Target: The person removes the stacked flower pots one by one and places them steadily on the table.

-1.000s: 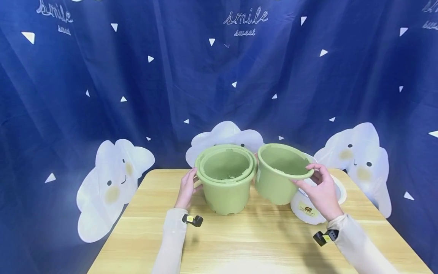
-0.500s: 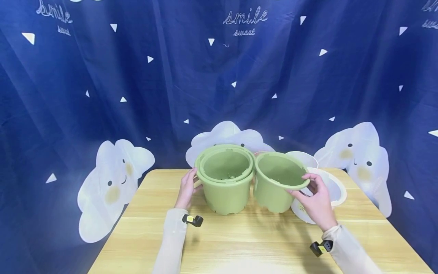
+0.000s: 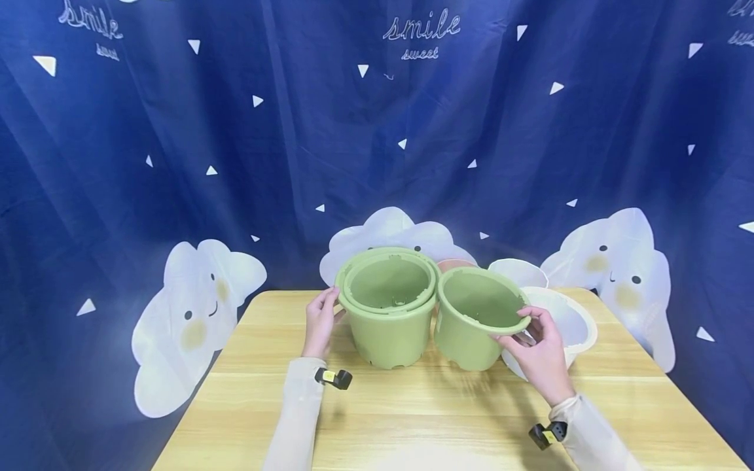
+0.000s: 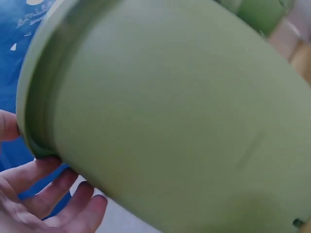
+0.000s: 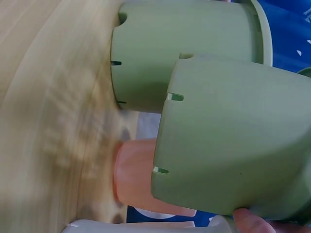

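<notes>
In the head view a green flowerpot point(image 3: 391, 337) stands upright on the table, with a smaller green flowerpot point(image 3: 390, 282) nested inside it. My left hand point(image 3: 320, 325) holds the outer pot's rim at its left side; the left wrist view has the fingertips point(image 4: 73, 184) under the rim and the thumb on its edge. To the right, my right hand point(image 3: 540, 353) pinches the rim of another green flowerpot point(image 3: 468, 340), tilted slightly and close beside the nested pair. The slots at its base show in the right wrist view, where only part of that hand appears.
Behind the right pot stand a pink pot point(image 5: 136, 172), mostly hidden in the head view, and a white pot point(image 3: 518, 271). A wider white pot point(image 3: 580, 320) is partly covered by the right hand. The wooden table point(image 3: 383, 418) meets a blue curtain point(image 3: 294, 131) at the back.
My right hand has lowered its green pot and drawn it slightly left and nearer, uncovering the pink and white pots behind. The left hand has stayed at the rim.
</notes>
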Tool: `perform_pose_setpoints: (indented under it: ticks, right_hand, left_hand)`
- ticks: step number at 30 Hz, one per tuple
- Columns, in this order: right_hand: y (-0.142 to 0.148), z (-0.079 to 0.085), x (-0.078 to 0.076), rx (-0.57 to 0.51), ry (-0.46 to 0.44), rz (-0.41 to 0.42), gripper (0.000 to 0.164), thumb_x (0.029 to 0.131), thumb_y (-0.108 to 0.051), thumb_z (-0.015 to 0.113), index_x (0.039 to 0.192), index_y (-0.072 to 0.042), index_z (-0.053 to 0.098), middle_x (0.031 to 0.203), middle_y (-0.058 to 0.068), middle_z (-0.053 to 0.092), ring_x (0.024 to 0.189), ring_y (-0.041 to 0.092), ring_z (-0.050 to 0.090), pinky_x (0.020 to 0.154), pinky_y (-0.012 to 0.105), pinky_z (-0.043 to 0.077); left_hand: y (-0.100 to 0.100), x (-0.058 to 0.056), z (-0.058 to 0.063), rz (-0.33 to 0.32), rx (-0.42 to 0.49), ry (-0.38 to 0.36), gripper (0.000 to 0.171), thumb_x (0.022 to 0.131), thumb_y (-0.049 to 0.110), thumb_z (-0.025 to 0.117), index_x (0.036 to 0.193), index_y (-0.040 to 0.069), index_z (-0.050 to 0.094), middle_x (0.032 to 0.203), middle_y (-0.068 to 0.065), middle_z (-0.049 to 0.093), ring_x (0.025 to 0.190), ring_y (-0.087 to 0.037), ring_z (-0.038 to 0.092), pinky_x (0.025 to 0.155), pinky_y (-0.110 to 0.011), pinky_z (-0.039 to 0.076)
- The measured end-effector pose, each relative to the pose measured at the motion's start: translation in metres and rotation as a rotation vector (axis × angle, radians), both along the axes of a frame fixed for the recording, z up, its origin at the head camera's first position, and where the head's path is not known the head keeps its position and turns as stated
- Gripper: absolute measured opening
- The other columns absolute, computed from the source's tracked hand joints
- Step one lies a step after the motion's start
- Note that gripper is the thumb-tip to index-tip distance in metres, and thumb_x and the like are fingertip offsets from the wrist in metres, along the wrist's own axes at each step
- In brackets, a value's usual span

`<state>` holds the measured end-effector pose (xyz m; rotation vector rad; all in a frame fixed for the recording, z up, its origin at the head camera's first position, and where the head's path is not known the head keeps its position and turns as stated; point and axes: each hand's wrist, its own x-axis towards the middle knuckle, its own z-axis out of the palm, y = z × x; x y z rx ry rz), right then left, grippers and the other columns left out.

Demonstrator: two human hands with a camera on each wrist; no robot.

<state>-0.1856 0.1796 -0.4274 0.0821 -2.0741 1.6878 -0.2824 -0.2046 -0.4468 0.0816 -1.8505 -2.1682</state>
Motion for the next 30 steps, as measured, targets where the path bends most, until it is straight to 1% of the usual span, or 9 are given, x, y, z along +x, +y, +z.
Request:
perform_pose_setpoints:
  ticks: [4,8,10,12,14,19,21,25,30]
  right_hand:
    - [-0.001,-0.002,0.001,0.014,-0.023,-0.019,0.061,0.080,0.004,0.085,0.127,0.004,0.047,0.117,-0.001,0.061,0.102,-0.002,0.067,0.087,0.009,0.058]
    - [-0.004,-0.005,-0.001,-0.008,-0.033,-0.006,0.063,0.079,0.004,0.086,0.128,0.004,0.046,0.119,0.000,0.059,0.103,-0.002,0.065,0.088,0.011,0.059]
    - [-0.007,-0.008,-0.002,-0.015,-0.027,0.006,0.063,0.079,0.004,0.086,0.128,0.004,0.046,0.120,-0.002,0.059,0.105,-0.004,0.064,0.088,0.012,0.059]
    - [-0.010,-0.010,-0.002,-0.013,-0.021,0.016,0.064,0.078,0.005,0.086,0.128,0.004,0.046,0.119,-0.003,0.059,0.105,-0.004,0.064,0.089,0.012,0.059]
    - [-0.013,-0.012,-0.001,-0.012,-0.015,0.026,0.064,0.078,0.006,0.086,0.128,0.004,0.047,0.119,-0.005,0.059,0.106,-0.005,0.064,0.089,0.013,0.059]
    - [-0.019,-0.019,0.000,-0.040,-0.023,0.052,0.064,0.078,0.006,0.086,0.128,0.005,0.045,0.126,0.012,0.057,0.105,-0.006,0.064,0.091,0.012,0.058]
    - [-0.020,-0.023,0.001,-0.045,-0.037,0.052,0.065,0.079,0.004,0.086,0.129,0.005,0.045,0.132,0.020,0.054,0.106,-0.008,0.063,0.091,0.012,0.058]
    - [-0.020,-0.036,-0.001,-0.035,-0.063,0.044,0.067,0.079,0.003,0.086,0.130,0.005,0.044,0.139,0.026,0.053,0.107,-0.012,0.060,0.092,0.011,0.057]
    - [-0.020,-0.048,-0.004,-0.009,-0.080,0.041,0.068,0.077,0.003,0.087,0.130,0.004,0.045,0.141,0.026,0.053,0.107,-0.014,0.059,0.093,0.012,0.057]
  left_hand:
    - [0.003,-0.001,0.002,0.003,0.042,0.015,0.040,0.105,0.019,0.057,0.133,-0.009,0.061,0.139,-0.021,0.059,0.124,-0.024,0.062,0.114,-0.047,0.052]
    - [0.004,-0.002,0.002,0.006,0.106,0.037,0.042,0.105,0.015,0.055,0.138,-0.011,0.056,0.153,-0.027,0.050,0.143,-0.034,0.051,0.118,-0.043,0.048]
    - [0.002,-0.003,0.001,0.020,0.129,0.039,0.042,0.105,0.014,0.054,0.139,-0.011,0.055,0.155,-0.027,0.048,0.146,-0.033,0.048,0.117,-0.039,0.049]
    - [-0.001,-0.004,0.001,0.038,0.146,0.031,0.042,0.105,0.013,0.054,0.139,-0.012,0.056,0.154,-0.026,0.050,0.142,-0.029,0.053,0.115,-0.036,0.052]
    - [-0.004,-0.004,0.001,0.067,0.160,0.022,0.041,0.104,0.013,0.054,0.137,-0.012,0.057,0.152,-0.026,0.052,0.132,-0.021,0.060,0.112,-0.033,0.054]
    - [-0.011,-0.005,0.002,0.121,0.164,0.009,0.038,0.103,0.014,0.055,0.132,-0.010,0.063,0.141,-0.021,0.061,0.105,-0.003,0.066,0.105,-0.027,0.057]
    - [-0.013,-0.005,0.002,0.125,0.167,0.009,0.035,0.103,0.015,0.056,0.128,-0.007,0.066,0.134,-0.017,0.065,0.101,-0.001,0.066,0.103,-0.027,0.057]
    - [-0.014,-0.004,0.002,0.119,0.174,0.009,0.030,0.104,0.015,0.055,0.124,-0.002,0.069,0.124,-0.007,0.068,0.102,-0.003,0.067,0.106,-0.032,0.056]
    - [-0.014,-0.002,0.002,0.092,0.163,-0.005,0.040,0.105,0.019,0.052,0.136,-0.005,0.060,0.130,-0.006,0.063,0.104,0.000,0.064,0.117,-0.043,0.048]
